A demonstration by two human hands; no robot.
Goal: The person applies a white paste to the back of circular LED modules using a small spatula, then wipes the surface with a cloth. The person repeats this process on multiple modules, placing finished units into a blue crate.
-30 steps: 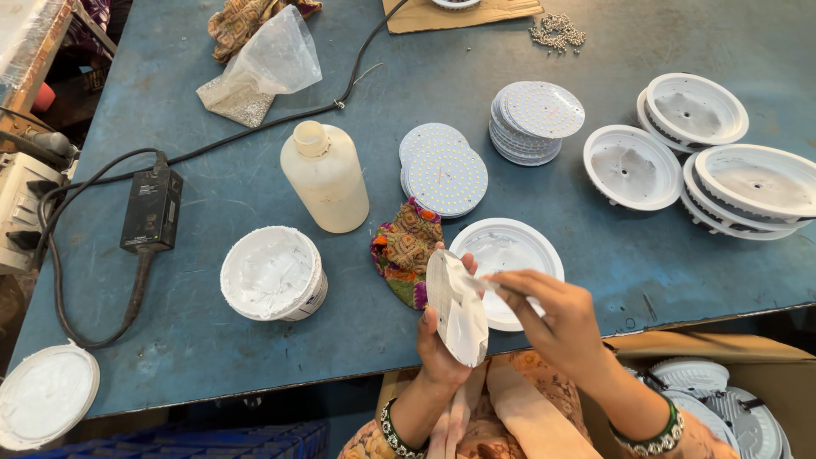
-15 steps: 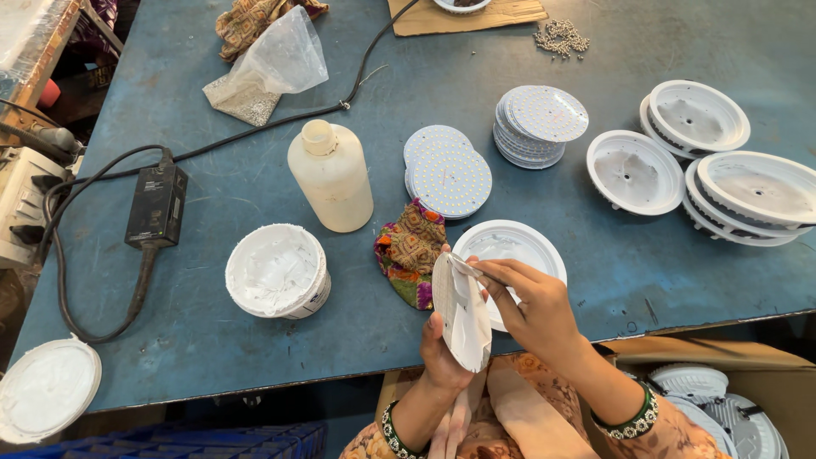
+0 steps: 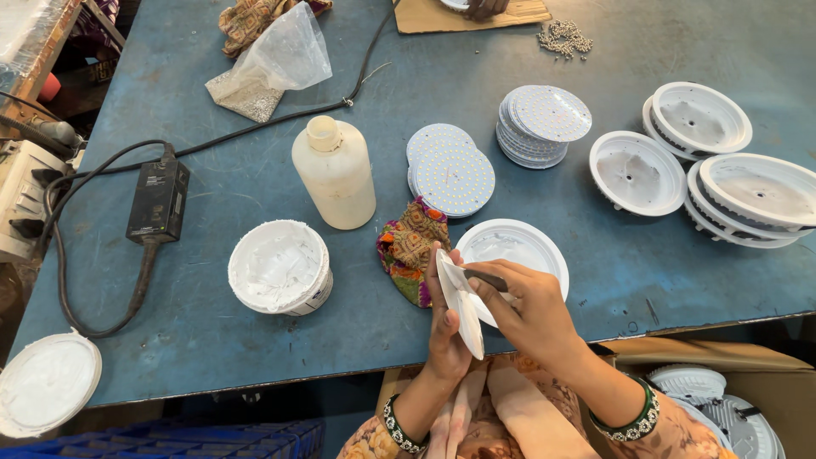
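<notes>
My left hand (image 3: 444,327) holds a round white disc (image 3: 461,306) on edge over the near table edge. My right hand (image 3: 525,310) grips a thin dark stick (image 3: 486,278) whose tip rests on the disc's face. Just behind my hands a white round housing (image 3: 527,246) lies on the blue table (image 3: 255,102), beside a patterned cloth (image 3: 410,248). An open tub of white paste (image 3: 279,267) stands to the left, and a cream plastic bottle (image 3: 334,172) behind it.
Two stacks of dotted round boards (image 3: 450,168) (image 3: 544,121) lie mid-table. Several white housings (image 3: 714,170) sit at the right. A black adapter (image 3: 158,201) with cables, a plastic bag (image 3: 272,64), a white lid (image 3: 47,382) and a cardboard box (image 3: 731,391) of housings are around.
My right hand has moved down the disc's face with the stick, and both hands have shifted slightly. The things on the table have not moved.
</notes>
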